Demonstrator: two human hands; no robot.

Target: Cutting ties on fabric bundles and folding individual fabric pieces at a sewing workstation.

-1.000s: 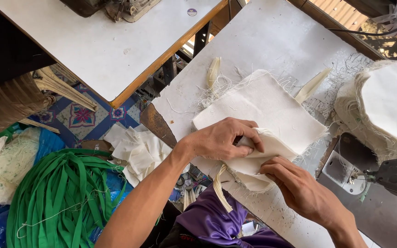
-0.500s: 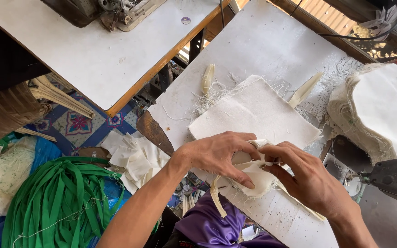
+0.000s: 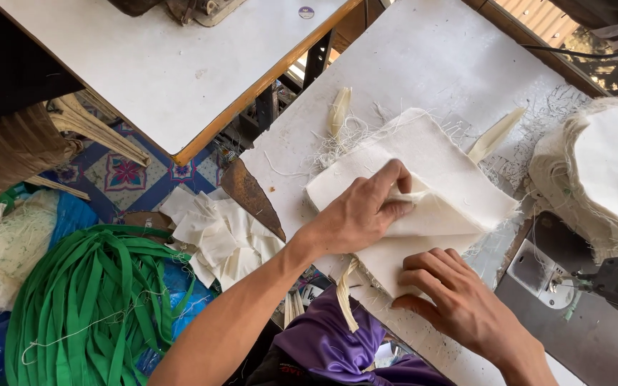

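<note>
A stack of cream cloth pieces lies on the white work table. My left hand rests on the stack and pinches a folded edge of the top piece between thumb and fingers. My right hand lies just below it, fingers curled and pressing the near edge of the cloth flat against the table. A cream strap hangs from under the cloth over the table's near edge.
A sewing machine stands at the right, behind it a tall pile of cream cloth. A second white table is at top left. Green straps, white scraps and purple cloth lie below.
Both hands were bunched together on the cloth's near corner. Now the left hand has moved up onto the stack and pinches the fold, while the right hand has dropped to the near edge.
</note>
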